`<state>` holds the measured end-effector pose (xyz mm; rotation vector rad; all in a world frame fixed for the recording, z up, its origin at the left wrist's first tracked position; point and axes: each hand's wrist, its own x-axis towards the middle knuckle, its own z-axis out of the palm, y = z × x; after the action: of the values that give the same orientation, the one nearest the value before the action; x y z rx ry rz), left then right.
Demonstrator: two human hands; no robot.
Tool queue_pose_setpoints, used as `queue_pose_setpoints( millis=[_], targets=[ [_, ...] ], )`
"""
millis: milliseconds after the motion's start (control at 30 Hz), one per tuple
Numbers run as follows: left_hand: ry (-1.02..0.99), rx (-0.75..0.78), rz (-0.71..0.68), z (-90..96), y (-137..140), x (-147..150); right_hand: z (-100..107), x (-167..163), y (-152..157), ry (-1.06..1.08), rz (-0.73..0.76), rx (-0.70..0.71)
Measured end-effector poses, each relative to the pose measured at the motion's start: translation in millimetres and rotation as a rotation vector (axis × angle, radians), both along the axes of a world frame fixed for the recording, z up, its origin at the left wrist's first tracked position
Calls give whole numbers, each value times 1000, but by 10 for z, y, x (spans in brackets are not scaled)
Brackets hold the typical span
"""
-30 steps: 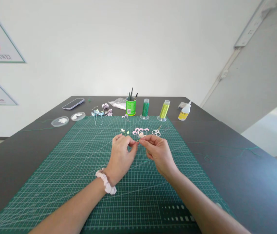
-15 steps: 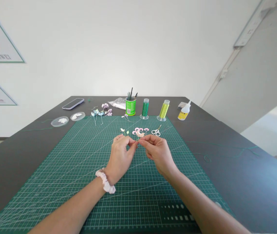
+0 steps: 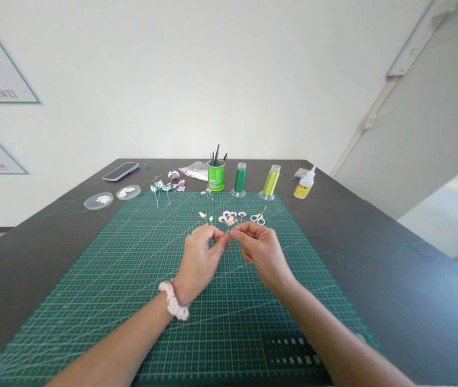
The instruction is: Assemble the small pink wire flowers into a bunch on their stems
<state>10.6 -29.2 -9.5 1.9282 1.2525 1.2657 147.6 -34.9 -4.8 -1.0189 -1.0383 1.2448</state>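
Above the green cutting mat (image 3: 140, 301), my left hand (image 3: 202, 255) and my right hand (image 3: 259, 250) meet fingertip to fingertip. Both pinch the thin stem of a small pale pink artificial flower (image 3: 230, 221), whose petals show just above the fingers. The stem itself is mostly hidden by the fingertips. Just beyond lie several pink ring-shaped petals on stems (image 3: 242, 214). To their left is a small white flower with a green leaf (image 3: 202, 215). White-handled scissors (image 3: 258, 218) rest to the right of the petals.
Behind the mat stand a green can of tools (image 3: 216, 176), a dark green thread spool (image 3: 240, 180), a yellow-green spool (image 3: 270, 183) and a glue bottle (image 3: 305, 184). Blue and purple flowers (image 3: 166, 187), two shallow dishes (image 3: 99, 201) and a phone (image 3: 121, 172) are at the left.
The pink flower has turned slightly between my fingertips, and its petals look narrower. My left hand and wrist have shifted a little; my right hand stays nearly in place.
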Motion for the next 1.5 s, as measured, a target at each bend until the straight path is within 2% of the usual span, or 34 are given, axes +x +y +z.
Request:
queue_pose_setpoints(
  millis=[567,867,1067,1500],
  targets=[
    [-179,-145,-98,32,5,13,17,-2,1,20,-6,-12],
    [-307,-300,-147,-64,40,13,9,15,2,23,-8,-19],
    [-430,-387,-174,-30,20,50,9,13,6,26,-3,-22],
    [-531,-451,-227,-27,13,61,39,14,-15,22,-5,-15]
  ],
)
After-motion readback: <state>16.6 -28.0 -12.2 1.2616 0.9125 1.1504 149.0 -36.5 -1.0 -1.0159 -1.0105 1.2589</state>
